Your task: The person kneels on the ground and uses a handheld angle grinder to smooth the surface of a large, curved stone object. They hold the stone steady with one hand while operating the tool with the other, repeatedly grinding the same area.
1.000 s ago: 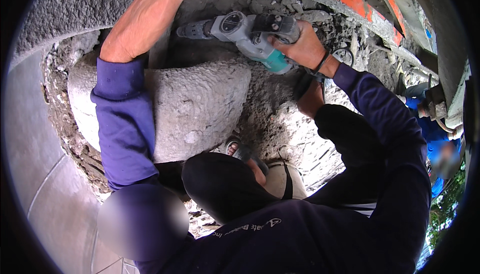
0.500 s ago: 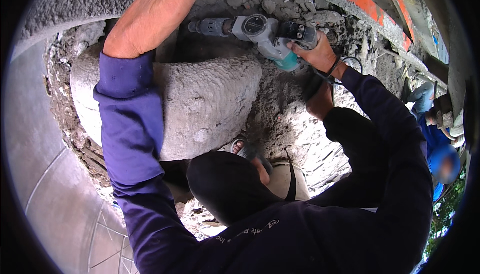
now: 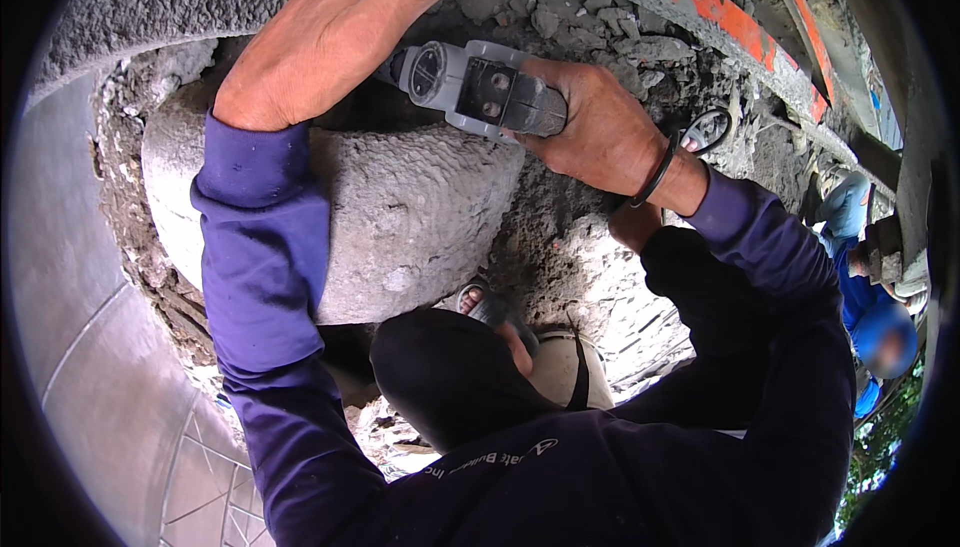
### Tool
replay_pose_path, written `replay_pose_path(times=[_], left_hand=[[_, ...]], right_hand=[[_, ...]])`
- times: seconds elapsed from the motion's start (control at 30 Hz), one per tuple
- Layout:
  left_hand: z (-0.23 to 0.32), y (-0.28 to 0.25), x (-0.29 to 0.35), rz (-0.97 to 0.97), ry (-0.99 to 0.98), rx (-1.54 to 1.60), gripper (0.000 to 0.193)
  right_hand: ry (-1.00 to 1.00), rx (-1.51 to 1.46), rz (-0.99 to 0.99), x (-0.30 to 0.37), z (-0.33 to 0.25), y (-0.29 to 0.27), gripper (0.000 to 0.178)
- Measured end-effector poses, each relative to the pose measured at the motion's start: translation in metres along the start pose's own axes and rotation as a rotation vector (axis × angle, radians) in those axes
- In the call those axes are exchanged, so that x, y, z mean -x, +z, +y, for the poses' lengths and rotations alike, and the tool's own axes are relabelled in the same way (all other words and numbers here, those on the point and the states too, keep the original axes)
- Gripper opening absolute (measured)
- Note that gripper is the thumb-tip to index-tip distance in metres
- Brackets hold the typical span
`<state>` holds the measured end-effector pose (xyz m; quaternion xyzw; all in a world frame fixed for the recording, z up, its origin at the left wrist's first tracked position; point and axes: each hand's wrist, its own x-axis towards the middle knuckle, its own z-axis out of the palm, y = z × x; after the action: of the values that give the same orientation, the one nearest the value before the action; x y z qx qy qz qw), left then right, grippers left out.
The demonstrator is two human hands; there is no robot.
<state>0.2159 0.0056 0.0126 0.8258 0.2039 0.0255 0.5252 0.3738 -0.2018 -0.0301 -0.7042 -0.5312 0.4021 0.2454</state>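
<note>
My right hand [image 3: 605, 127] is wrapped round the rear handle of a grey rotary hammer [image 3: 435, 72]. The tool lies above a rough rounded concrete mass [image 3: 410, 217], its front end partly hidden behind my left hand [image 3: 335, 32]. Across the top left my left hand reaches past the tool, thumb stretched out. It looks open, with nothing visible in it, though some fingers are cut off by the upper edge. A black cord [image 3: 655, 175] passes by my right wrist and loops beyond it.
Broken rubble [image 3: 590, 22] lies beyond the tool, below a curved beam with worn orange paint [image 3: 700, 2]. My sandalled foot [image 3: 480, 302] rests near a pale bucket [image 3: 560, 372]. Paving [image 3: 100, 337] borders the left. Another person in blue [image 3: 850, 292] is at the far right.
My right hand has drawn the rotary hammer left and nearer, turning it so its handle faces up. The left hand has shifted slightly, its thumb now stretched out.
</note>
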Motion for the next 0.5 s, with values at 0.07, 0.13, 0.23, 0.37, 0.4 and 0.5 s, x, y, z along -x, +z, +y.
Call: replay_pose_path(times=[0.07,0.13,0.23,0.37,0.4,0.5], left_hand=[[-0.001,0.001,0.003,0.013,-0.008,-0.033,0.081],[-0.002,-0.001,0.004,0.017,-0.015,-0.044,0.080],[-0.002,-0.003,0.002,-0.005,-0.005,-0.052,0.078],[0.002,-0.009,-0.001,-0.013,0.011,-0.072,0.074],[0.001,-0.006,0.001,-0.024,-0.003,-0.053,0.072],[0.002,-0.004,0.005,0.008,0.079,0.064,0.066]], right_hand=[[-0.035,0.007,-0.067,-0.003,0.002,-0.005,0.041],[-0.065,-0.030,-0.162,-0.005,0.009,-0.017,0.041],[0.067,-0.199,-0.144,0.009,0.071,-0.012,0.042],[0.111,-0.474,0.011,0.031,0.085,0.002,0.038],[0.064,-0.347,-0.003,0.029,0.071,0.000,0.037],[0.070,-0.208,-0.097,0.032,0.000,-0.027,0.038]])
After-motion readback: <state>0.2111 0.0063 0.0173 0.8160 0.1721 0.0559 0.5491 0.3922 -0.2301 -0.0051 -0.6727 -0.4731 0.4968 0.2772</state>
